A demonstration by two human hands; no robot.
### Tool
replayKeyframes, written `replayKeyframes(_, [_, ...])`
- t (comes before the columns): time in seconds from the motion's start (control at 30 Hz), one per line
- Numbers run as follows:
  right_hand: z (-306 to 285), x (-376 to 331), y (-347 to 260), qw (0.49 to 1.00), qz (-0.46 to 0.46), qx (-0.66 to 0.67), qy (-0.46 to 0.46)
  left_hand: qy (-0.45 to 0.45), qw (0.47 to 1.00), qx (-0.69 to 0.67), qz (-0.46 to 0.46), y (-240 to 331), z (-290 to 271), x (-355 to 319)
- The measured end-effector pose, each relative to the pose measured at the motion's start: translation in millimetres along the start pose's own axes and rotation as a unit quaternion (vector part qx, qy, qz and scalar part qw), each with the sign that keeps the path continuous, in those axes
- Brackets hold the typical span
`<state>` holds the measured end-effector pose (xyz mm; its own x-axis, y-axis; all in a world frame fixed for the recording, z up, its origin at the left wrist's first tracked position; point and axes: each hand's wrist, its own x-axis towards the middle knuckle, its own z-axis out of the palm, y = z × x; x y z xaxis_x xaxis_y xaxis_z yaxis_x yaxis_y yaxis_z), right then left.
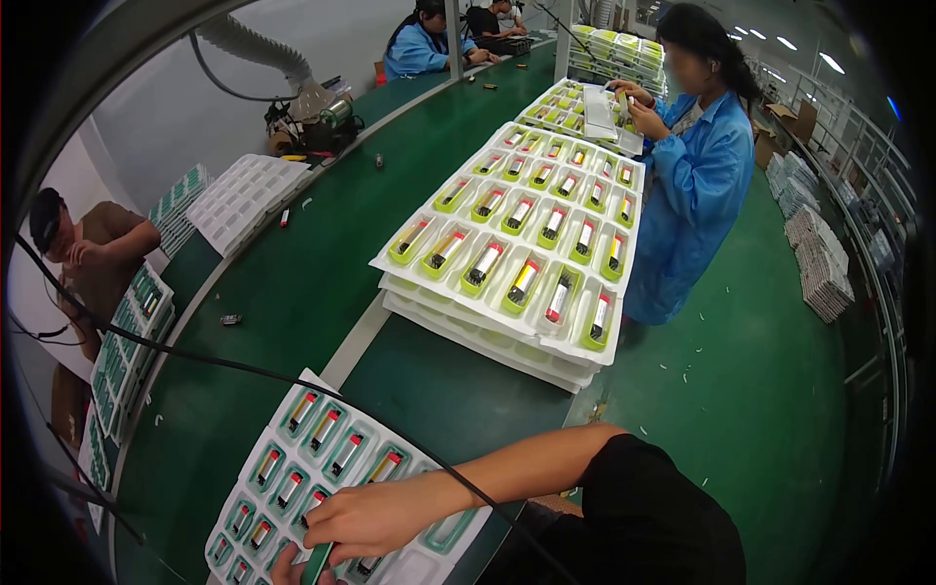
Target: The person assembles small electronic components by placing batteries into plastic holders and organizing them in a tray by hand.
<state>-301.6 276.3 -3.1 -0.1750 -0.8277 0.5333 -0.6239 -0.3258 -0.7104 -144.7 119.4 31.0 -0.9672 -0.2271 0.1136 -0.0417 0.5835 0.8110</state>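
The person's right hand reaches across from the right, forearm lying almost flat over the near tray. The fingers are curled narrow around a thin green piece that pokes down-left out of the grip, so that hand is holding something, not spread wide. It's hard to tell exactly what the piece is, maybe one of the green cell holders.

The left hand barely shows at the bottom edge, just under the right one, touching or nearly touching the same piece. Can't tell if it's gripping or loose, too much is cut off.

The key bit: the tray of cells runs up-left from the hands, and each cell's long axis points diagonally up-right. The filled pockets sit just beyond the right hand's knuckles, so the right hand is nearer to them. A black cable crosses over the tray's top corner.

Further up the green table is a stack of trays with yellow-green cells, well apart from the hands. A coworker in a blue coat handles more trays at the far end.
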Motion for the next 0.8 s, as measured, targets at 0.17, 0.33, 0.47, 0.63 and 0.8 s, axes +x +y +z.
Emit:
replayKeyframes(0.17, [14.2, -2.0, 3.2, 0.998, 0.022, -0.036, 0.039, 0.039, 0.997, 0.051, -0.031, -5.3, 7.5, 3.6])
replayKeyframes(0.33, [10.9, -1.5, 0.4, 0.997, 0.059, -0.015, 0.040, 0.015, 0.998, 0.004, -0.058, 8.8, 2.1, 8.5])
replayKeyframes(0.47, [14.8, -1.3, 3.8, 0.998, 0.048, -0.010, 0.037, -0.003, 0.998, 0.024, -0.051, 1.0, -4.1, 5.6])
replayKeyframes(0.63, [8.5, -3.0, 2.8, 0.997, 0.068, 0.010, 0.030, 0.022, 0.999, 0.019, -0.030, -24.7, -13.9, 5.9])
replayKeyframes(0.8, [16.7, -2.4, 5.3, 0.997, 0.032, 0.002, 0.070, -0.021, 0.997, 0.061, -0.048, -31.8, -15.5, 6.3])
